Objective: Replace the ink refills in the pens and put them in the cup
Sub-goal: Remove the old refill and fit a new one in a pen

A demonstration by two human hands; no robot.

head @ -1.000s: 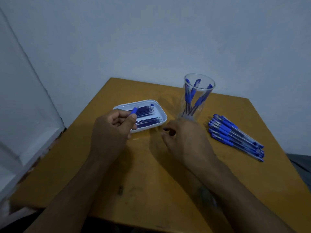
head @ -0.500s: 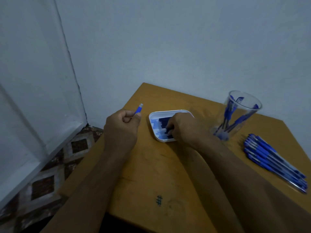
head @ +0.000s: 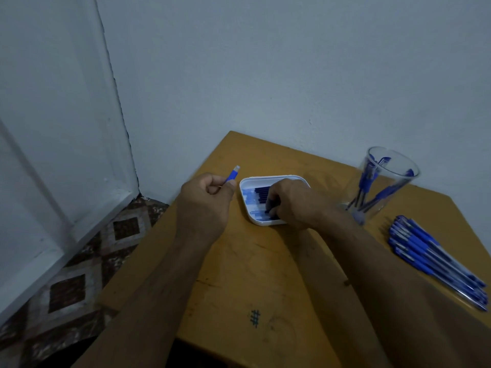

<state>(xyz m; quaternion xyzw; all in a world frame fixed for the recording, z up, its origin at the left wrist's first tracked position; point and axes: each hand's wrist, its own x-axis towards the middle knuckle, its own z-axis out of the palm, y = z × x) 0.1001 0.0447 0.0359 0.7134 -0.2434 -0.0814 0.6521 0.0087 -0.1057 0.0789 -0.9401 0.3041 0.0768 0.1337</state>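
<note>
My left hand [head: 206,201] grips a blue pen [head: 233,176] whose end sticks up past my thumb, near the table's left edge. To its right lies a white tray [head: 245,187] holding several dark blue ink refills [head: 259,193]. My right hand [head: 291,204] is down in the tray, fingertips curled onto the refills; whether it pinches one is hidden. A clear plastic cup [head: 389,179] with several blue pens in it stands at the back right. More blue pens [head: 435,260] lie in a row at the table's right edge.
The wooden table [head: 265,274] sits in a corner against a pale wall. A pen-drawn hash mark [head: 255,317] is on the near part of the tabletop. Patterned floor tiles [head: 79,274] and a white door frame are to the left.
The view has swung left. My right hand moved from the bare tabletop into the tray of refills. My left hand kept hold of the pen and lifted slightly away from the tray.
</note>
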